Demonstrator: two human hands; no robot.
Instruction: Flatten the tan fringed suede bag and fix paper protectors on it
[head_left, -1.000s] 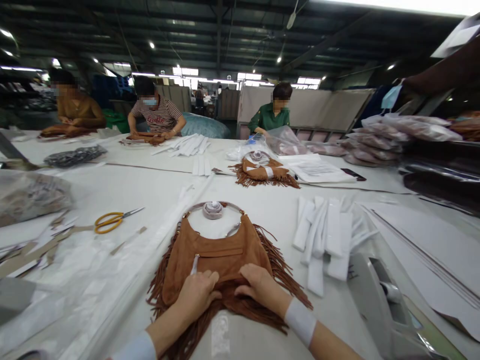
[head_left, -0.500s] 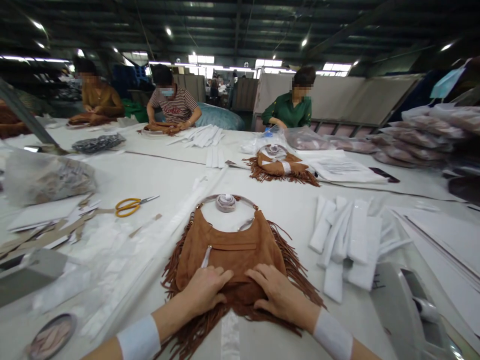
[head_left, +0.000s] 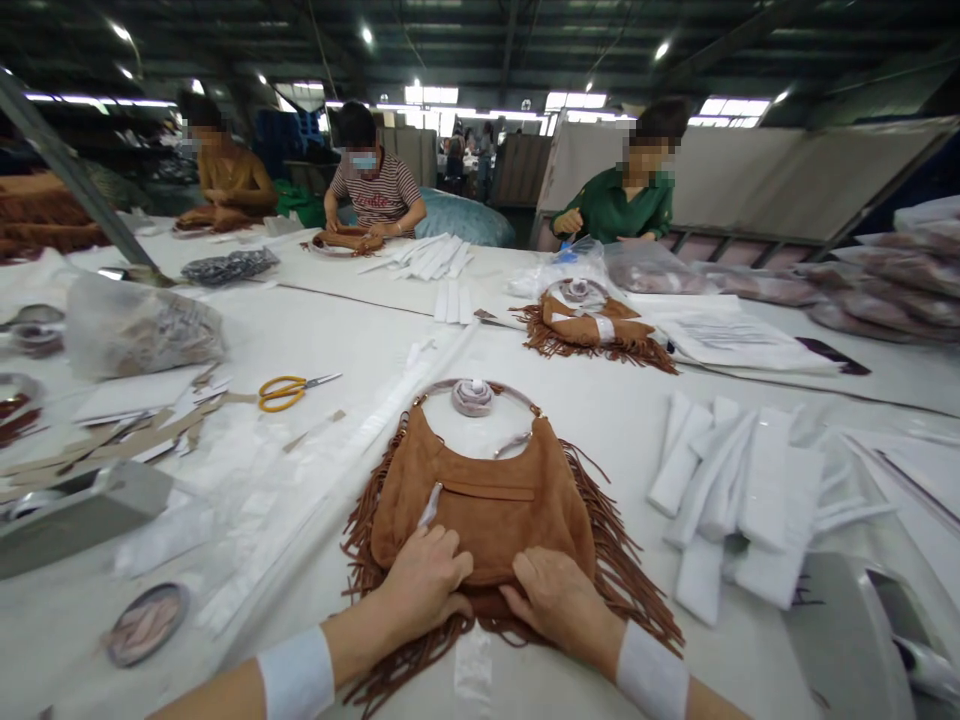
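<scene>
The brown suede fringed handbag (head_left: 484, 520) lay on the desk (head_left: 375, 345) at twelve o'clock from the wearer. The left hand (head_left: 429, 573) gripped its lower edge at seven o'clock, the right hand (head_left: 561, 598) at five, seemingly spaced to steady both sides.
</scene>
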